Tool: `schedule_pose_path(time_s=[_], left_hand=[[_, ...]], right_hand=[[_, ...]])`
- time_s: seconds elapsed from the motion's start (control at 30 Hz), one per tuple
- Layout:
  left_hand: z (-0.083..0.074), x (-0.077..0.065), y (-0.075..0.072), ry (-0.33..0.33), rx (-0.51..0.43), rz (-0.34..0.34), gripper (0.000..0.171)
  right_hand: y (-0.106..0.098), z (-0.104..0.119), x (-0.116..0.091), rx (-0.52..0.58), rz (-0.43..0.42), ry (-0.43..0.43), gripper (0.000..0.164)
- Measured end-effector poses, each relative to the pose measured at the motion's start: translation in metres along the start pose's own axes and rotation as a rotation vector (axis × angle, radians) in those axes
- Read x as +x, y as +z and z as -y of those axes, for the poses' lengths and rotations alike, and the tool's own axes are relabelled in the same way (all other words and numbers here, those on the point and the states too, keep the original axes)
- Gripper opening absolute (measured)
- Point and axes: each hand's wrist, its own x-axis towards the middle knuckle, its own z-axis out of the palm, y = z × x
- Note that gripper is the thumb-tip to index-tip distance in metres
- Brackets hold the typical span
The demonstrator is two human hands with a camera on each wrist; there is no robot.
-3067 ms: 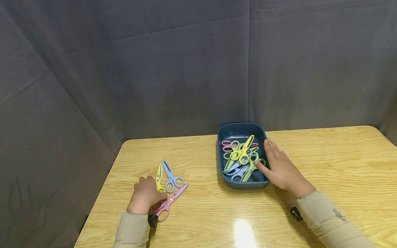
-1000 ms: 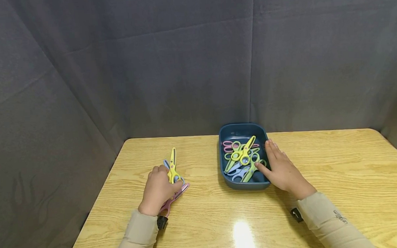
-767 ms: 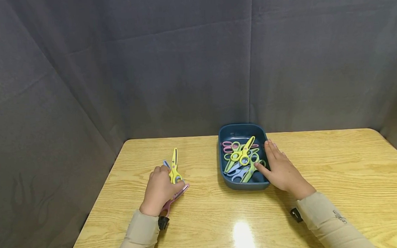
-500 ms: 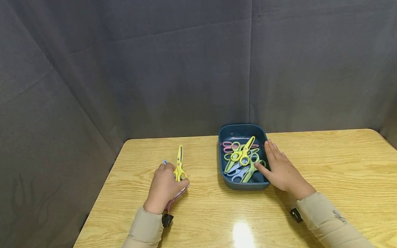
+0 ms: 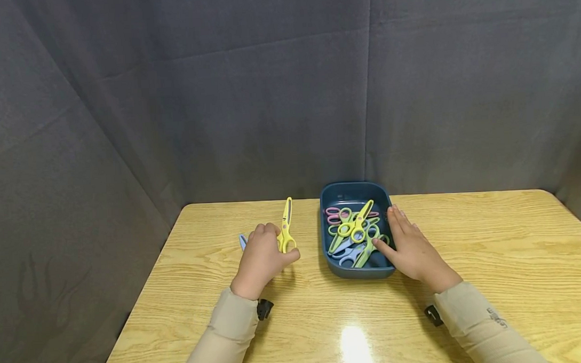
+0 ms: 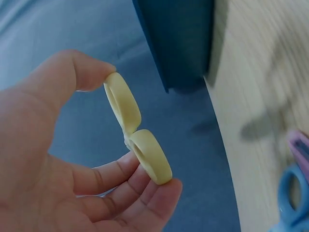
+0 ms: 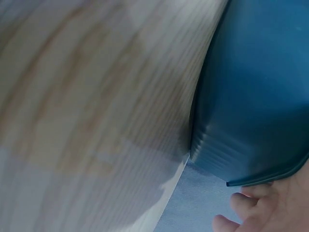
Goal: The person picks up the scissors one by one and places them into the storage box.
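My left hand (image 5: 262, 260) pinches a pair of yellow scissors (image 5: 285, 227) by the finger loops, above the table, with the blades pointing away from me. In the left wrist view, the thumb presses one loop and the fingertips the other. Under and behind that hand lie blue scissors (image 5: 243, 241), mostly hidden in the head view; pink scissors (image 6: 300, 151) show beside them in the left wrist view. My right hand (image 5: 413, 249) rests with fairly straight fingers against the right side of a dark blue bin (image 5: 361, 273), thumb over its rim.
Inside the bin, several scissors lie jumbled, with yellow scissors (image 5: 357, 226) on top, green scissors (image 5: 367, 251) at the right and pink ones (image 5: 333, 216) at the left. The wooden table (image 5: 504, 238) ends at a grey curtain (image 5: 268, 107).
My left hand has picked up the yellow scissors from beside the blue and pink ones and carried them right, toward the bin. My right hand has stayed at the bin.
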Motion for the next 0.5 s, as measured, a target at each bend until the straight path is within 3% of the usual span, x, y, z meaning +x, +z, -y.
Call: schedule_pose_path(time_s=[0.2, 0.5], left_hand=[[-0.018, 0.005, 0.003, 0.03, 0.013, 0.032, 0.049], [-0.037, 0.008, 0.008, 0.082, 0.032, 0.03, 0.054]], right_hand=[[0.0, -0.001, 0.0, -0.007, 0.001, -0.005, 0.09], [0.0, -0.001, 0.001, -0.012, 0.002, -0.003, 0.09]])
